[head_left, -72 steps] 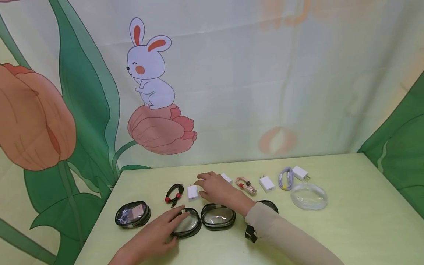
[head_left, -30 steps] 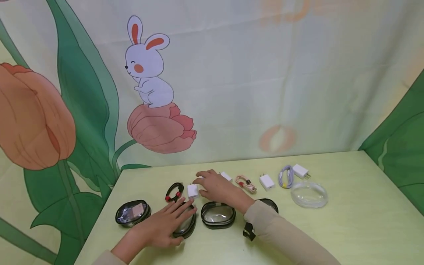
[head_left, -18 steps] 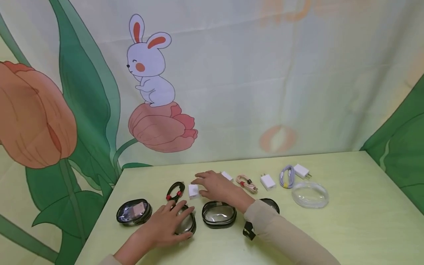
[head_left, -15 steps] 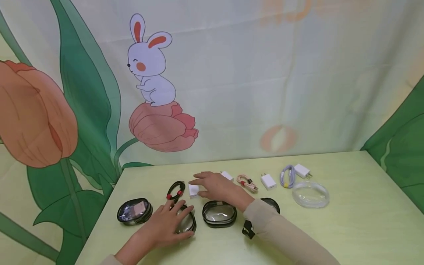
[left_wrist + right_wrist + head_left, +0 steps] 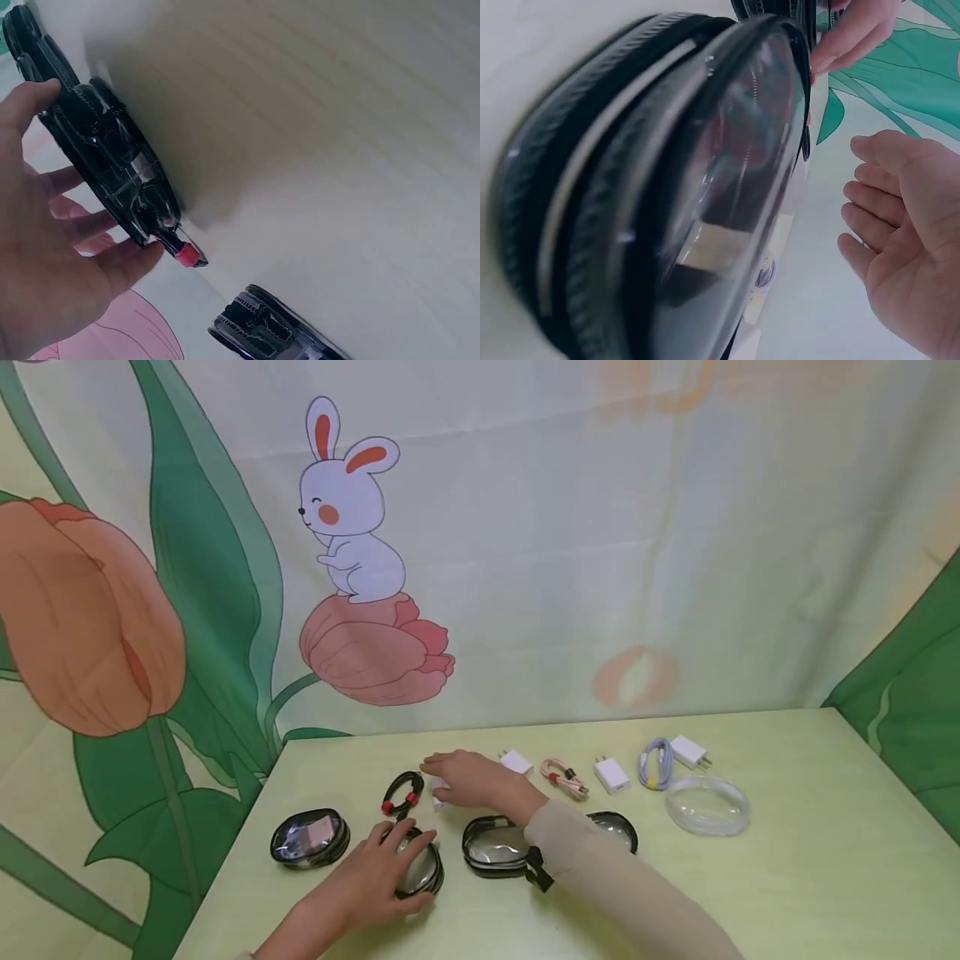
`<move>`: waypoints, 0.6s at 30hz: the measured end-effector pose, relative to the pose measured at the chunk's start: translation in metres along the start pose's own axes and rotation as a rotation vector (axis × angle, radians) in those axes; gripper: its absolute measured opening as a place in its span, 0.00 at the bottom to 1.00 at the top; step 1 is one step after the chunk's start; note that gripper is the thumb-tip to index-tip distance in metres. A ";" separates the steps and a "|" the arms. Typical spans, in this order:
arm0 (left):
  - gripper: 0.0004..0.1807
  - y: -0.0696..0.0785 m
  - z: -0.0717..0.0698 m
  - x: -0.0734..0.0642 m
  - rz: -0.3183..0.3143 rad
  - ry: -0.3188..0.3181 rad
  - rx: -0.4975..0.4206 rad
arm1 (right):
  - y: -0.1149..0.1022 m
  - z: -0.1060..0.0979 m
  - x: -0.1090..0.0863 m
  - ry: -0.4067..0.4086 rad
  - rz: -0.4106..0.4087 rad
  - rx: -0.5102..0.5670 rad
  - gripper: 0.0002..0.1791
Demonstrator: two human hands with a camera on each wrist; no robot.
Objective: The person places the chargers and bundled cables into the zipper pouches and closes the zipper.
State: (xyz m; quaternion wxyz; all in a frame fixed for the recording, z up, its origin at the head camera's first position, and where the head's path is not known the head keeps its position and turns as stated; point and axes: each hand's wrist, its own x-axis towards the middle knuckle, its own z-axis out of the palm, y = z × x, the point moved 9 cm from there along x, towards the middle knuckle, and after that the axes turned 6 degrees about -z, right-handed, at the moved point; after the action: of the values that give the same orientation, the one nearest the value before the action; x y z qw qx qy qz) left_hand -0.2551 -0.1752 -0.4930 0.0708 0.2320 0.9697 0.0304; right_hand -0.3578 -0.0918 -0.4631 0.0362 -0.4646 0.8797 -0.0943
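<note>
My left hand [image 5: 367, 877] spans a clear oval pouch [image 5: 422, 870] with black zipped edges. In the left wrist view its thumb is at one side of that pouch [image 5: 112, 157], and the other fingers [image 5: 90, 229] bend onto the opposite edge. My right hand [image 5: 468, 777] hovers palm down, partly covering a white charger [image 5: 440, 803]. The right wrist view shows that hand [image 5: 911, 225] with loosely bent fingers and nothing in them. A coiled black cable [image 5: 406, 774] with red ties lies just beyond the left fingertips.
A filled pouch [image 5: 310, 837] lies at left. Two more clear pouches, one at centre [image 5: 491, 847] and one at right [image 5: 621, 832], are partly behind the right sleeve [image 5: 592, 860]. White chargers [image 5: 611, 774], pink [image 5: 558, 777] and purple [image 5: 663, 760] cables and a clear round piece [image 5: 705, 828] lie behind.
My left hand has turned the pouch beneath it and slid it slightly left. The right hand has drifted left, now covering more of the white charger.
</note>
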 end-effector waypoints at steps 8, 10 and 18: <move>0.45 -0.011 -0.006 -0.006 -0.102 0.053 0.009 | 0.005 0.006 0.026 -0.017 -0.036 0.065 0.26; 0.45 -0.012 -0.007 -0.007 -0.104 0.061 -0.001 | 0.006 0.010 0.031 -0.030 -0.048 0.088 0.27; 0.48 -0.013 -0.009 -0.011 -0.093 0.023 -0.078 | 0.006 0.018 0.047 -0.100 -0.062 0.149 0.29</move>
State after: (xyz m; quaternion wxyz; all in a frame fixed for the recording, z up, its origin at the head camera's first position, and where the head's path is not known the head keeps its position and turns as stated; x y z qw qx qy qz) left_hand -0.2529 -0.1917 -0.4835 0.0697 0.1833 0.9783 0.0674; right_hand -0.3861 -0.1295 -0.4811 0.1117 -0.4919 0.8525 -0.1371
